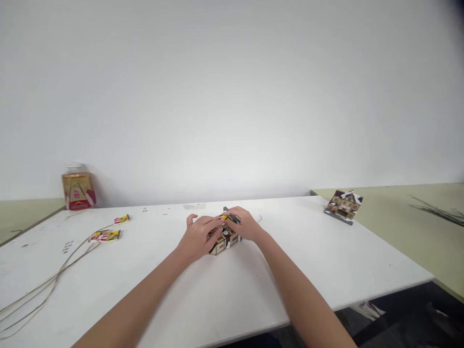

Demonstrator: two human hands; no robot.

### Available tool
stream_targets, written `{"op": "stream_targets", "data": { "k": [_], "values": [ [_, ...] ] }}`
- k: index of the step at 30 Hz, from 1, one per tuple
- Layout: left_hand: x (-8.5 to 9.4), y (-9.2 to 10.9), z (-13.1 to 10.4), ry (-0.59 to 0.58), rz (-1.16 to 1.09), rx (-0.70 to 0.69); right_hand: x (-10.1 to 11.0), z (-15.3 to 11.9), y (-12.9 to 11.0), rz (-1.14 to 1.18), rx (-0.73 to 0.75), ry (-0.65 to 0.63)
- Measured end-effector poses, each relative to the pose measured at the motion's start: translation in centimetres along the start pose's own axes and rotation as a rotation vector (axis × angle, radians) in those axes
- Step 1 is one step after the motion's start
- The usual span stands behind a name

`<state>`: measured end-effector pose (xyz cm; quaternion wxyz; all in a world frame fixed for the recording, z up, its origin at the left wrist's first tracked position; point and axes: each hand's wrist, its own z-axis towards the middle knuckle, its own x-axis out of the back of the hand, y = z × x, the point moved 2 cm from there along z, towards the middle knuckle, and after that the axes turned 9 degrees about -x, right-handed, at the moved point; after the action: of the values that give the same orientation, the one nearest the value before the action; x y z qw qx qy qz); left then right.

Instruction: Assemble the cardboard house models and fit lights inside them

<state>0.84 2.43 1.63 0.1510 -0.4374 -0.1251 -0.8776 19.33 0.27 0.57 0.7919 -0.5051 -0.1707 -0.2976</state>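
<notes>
A small printed cardboard house (218, 246), cream and brown with white patches, stands on the white board in front of me. My left hand (197, 239) is closed on its left side, with the thumb near the front wall and one finger raised. From the right, my right hand (243, 224) bends over the top, its fingers meeting the left hand's fingertips. Between the fingertips shows a little yellow-and-red piece (224, 217). A dark grey strip (226, 209) sticks out behind the house. Both hands hide much of the roof and sides.
A second printed house piece (344, 205) on a grey base leans at the right edge of the white board (297, 261). At left lie yellow-red printed pieces (105, 236) with long thin cords (58, 274). Farther back stands a plastic jar (78, 191) against the wall.
</notes>
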Motion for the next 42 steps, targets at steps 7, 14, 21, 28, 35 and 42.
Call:
{"op": "stream_targets", "data": {
  "k": [7, 14, 21, 28, 35, 42],
  "values": [
    [0.1, 0.2, 0.2, -0.032, -0.028, 0.024, 0.1, -0.2, -0.6, -0.014, -0.125, -0.040],
    [0.6, 0.3, 0.5, -0.074, -0.097, 0.082, 0.5, -0.2, -1.6, -0.120, -0.231, -0.120],
    [0.3, 0.5, 0.4, -0.050, -0.101, 0.111, 0.5, -0.4, -2.0, -0.125, -0.202, -0.119],
    [-0.3, 0.8, -0.2, 0.052, 0.001, 0.056, 0.4, -0.9, -2.5, -0.337, -0.126, -0.015],
    [-0.4, 0.9, -0.3, 0.076, 0.033, 0.088, 0.1, -0.8, -2.2, -0.366, -0.106, 0.003],
    [-0.1, 0.0, 0.2, -0.027, -0.157, 0.165, 0.3, -0.4, -2.2, -0.302, -0.231, -0.125]
  ]
}}
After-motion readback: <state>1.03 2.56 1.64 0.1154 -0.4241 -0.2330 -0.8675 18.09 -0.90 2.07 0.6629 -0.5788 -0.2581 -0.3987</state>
